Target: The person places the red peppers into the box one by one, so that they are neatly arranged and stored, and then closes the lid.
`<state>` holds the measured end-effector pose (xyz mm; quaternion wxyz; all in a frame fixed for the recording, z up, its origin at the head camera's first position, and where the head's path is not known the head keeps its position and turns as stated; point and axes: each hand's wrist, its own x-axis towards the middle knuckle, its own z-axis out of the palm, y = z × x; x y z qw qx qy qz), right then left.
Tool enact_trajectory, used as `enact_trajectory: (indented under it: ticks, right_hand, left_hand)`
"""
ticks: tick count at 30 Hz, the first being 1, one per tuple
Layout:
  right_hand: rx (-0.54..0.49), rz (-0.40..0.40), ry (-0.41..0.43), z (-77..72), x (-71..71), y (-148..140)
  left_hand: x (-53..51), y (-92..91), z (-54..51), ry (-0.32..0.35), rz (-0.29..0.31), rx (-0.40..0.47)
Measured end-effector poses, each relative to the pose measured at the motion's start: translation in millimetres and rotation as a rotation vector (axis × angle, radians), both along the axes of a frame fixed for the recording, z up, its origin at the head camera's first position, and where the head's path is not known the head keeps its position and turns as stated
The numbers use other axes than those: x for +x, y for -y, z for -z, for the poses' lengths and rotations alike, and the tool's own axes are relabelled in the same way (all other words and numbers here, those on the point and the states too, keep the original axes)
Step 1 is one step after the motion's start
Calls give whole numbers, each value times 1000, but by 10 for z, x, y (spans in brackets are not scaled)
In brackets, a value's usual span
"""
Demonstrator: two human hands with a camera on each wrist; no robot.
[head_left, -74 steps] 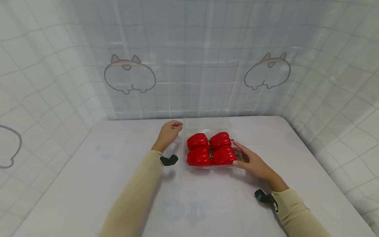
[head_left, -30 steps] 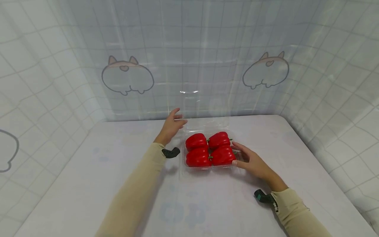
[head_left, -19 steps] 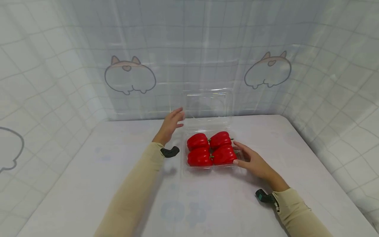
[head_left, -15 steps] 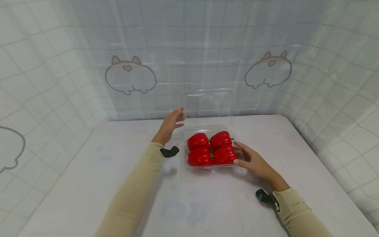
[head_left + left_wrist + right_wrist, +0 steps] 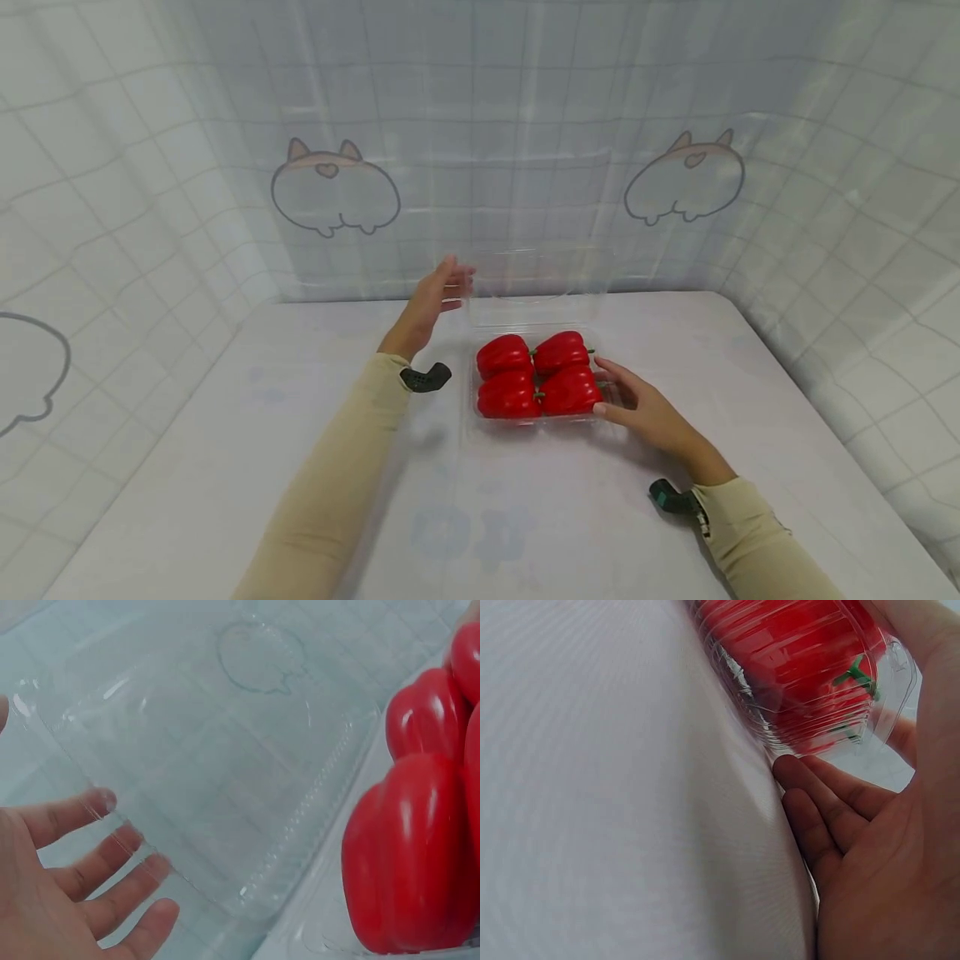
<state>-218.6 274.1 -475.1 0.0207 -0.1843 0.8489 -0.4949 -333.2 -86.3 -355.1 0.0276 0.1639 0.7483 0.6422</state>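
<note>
Several red bell peppers (image 5: 508, 393) with green stems lie in the base of a clear plastic clamshell box (image 5: 542, 422) in the head view. Its hinged lid (image 5: 536, 273) stands raised at the back. My left hand (image 5: 431, 302) is at the lid's left edge, fingers spread and fairly straight; in the left wrist view the fingertips (image 5: 154, 864) show through the clear edge of the lid. My right hand (image 5: 647, 414) rests beside the box's right end, thumb near the front corner. In the right wrist view its loosely extended fingers lie low against the ribbed wall.
The box stands near the back of a white-covered table (image 5: 480, 517). A grid-patterned curtain (image 5: 517, 125) with animal drawings rises behind and on both sides. A dark wrist device (image 5: 426, 377) sits on the left wrist, another (image 5: 671, 498) on the right.
The lid, low behind the box at first, has swung up; its top edge now looks lower and wider than half a second ago. My left hand has risen beside it; the right stays put.
</note>
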Motion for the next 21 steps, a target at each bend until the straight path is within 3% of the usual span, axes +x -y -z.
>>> enact_trajectory:
  ticks: [5,11,14,21]
  right_hand:
    - [10,11,1,-7,7,12]
    - [16,14,10,-37,32,32]
    - [17,17,9,-48,38,37]
    - [30,25,9,-37,22,38]
  left_hand:
    - [131,10,-70,-73,19,10]
    - [342,-15,-98,-135,1,-71]
    - [464,-28,-88,-159,-30,-117]
    - [685,-32,11,-289,-89,-210]
